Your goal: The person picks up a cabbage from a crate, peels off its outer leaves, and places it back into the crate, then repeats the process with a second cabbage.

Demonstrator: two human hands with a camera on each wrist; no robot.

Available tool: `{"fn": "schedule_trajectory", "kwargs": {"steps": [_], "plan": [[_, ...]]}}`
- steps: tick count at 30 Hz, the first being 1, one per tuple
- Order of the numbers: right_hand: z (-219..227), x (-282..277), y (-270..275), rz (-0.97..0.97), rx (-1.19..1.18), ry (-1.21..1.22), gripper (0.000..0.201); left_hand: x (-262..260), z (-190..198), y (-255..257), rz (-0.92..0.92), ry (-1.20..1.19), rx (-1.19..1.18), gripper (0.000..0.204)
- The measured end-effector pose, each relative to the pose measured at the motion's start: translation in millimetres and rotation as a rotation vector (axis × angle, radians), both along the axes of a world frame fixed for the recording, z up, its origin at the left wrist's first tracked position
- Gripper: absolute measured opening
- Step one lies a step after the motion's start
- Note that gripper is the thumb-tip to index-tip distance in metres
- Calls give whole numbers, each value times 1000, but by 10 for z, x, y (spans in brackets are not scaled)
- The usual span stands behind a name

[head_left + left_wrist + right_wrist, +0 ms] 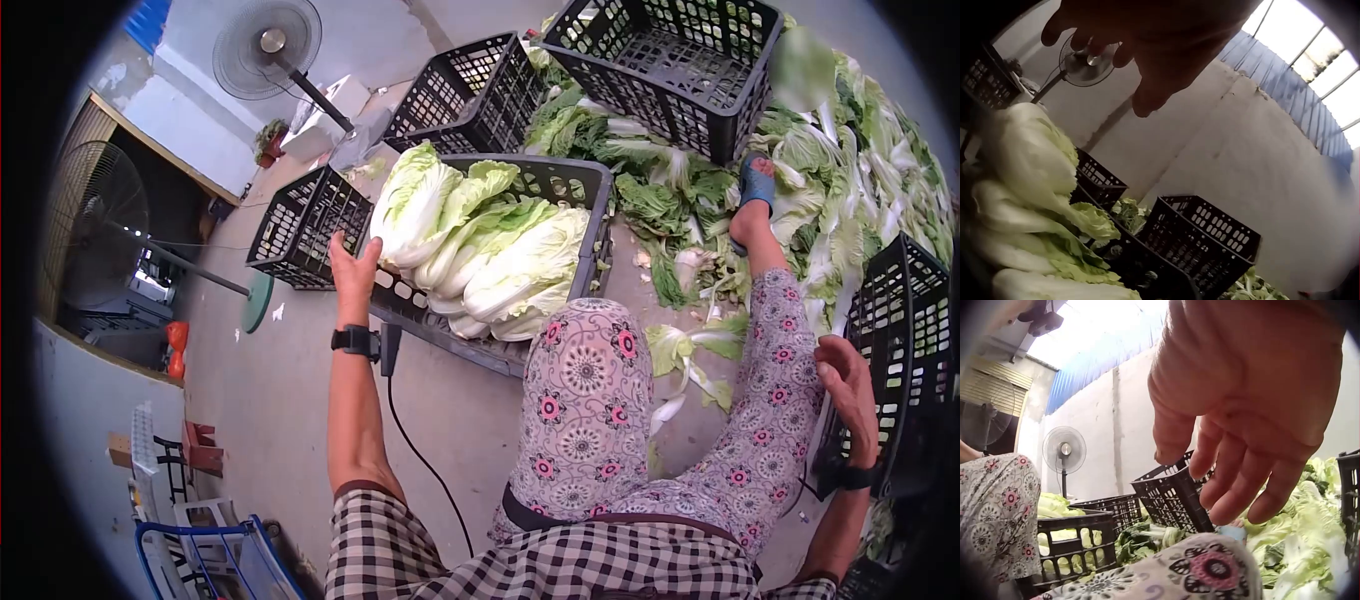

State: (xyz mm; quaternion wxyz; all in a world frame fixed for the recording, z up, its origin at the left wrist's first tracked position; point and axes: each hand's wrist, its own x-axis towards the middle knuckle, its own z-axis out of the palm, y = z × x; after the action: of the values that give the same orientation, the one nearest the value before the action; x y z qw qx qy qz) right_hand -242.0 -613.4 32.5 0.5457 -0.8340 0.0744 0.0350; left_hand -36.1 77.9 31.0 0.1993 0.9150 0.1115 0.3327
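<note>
Several pale green cabbages (480,250) lie side by side in a black crate (570,170) beyond the person's knee. Beside the leftmost cabbage, the left hand (355,270) has its fingers spread and holds nothing; in the left wrist view the same hand (1154,47) is above the cabbages (1029,162). Over at the right, the right hand (848,390) hangs near the lower leg and a black crate (905,330). In the right wrist view that hand (1241,406) is empty, its fingers loosely bent.
Loose leaves and cabbages (860,190) cover the floor at the back right. Another crate (670,60) stands on them, with more crates (460,95) behind and to the left. A fan (272,42) stands by the wall. A cable (425,455) hangs from the left wrist.
</note>
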Motion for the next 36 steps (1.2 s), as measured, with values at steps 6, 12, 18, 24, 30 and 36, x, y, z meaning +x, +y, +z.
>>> {"fn": "schedule_trajectory", "kwargs": {"steps": [6,12,18,24,30,36], "plan": [[-44,114,211,-12,-42,-1,50,147,-12,-287,98,324,-876,90],[-297,81,240,-92,-236,-100,34,228,-332,-287,-26,257,-1086,67],[-413,131,203,-127,-204,-122,32,232,-318,-419,18,11,-1014,61],[-359,129,139,-88,-245,-104,40,299,234,-659,-247,-121,-400,55],[-93,212,143,-163,-186,-256,74,-66,1384,-1766,-696,92,-274,45],[788,645,326,-165,-67,-817,123,-680,2046,-3356,-1436,49,38,49]]}}
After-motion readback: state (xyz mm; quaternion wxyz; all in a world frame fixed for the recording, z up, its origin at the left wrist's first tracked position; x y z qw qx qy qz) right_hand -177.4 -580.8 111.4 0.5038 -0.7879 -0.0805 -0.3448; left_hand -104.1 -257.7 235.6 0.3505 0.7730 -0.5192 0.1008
